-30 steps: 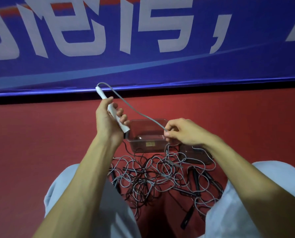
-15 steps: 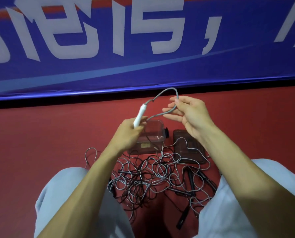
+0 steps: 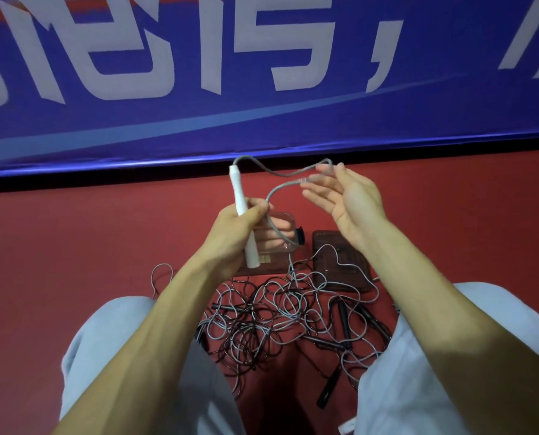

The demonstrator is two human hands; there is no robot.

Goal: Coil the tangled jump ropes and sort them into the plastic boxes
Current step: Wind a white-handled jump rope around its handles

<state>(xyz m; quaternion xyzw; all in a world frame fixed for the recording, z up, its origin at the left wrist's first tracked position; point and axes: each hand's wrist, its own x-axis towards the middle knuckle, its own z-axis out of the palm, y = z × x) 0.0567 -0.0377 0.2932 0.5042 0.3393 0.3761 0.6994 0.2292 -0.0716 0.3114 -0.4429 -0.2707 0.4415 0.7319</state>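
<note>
While left hand [image 3: 233, 233] clasps a smooth white handle [image 3: 242, 215], grey cord [image 3: 280, 174] curves.

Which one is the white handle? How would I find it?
Look just below the big blue banner, above the tangle of ropes on the red floor. The left hand holds the white handle upright, with a grey cord curving from its top. The other handles in the pile are black and lie flat.
</note>
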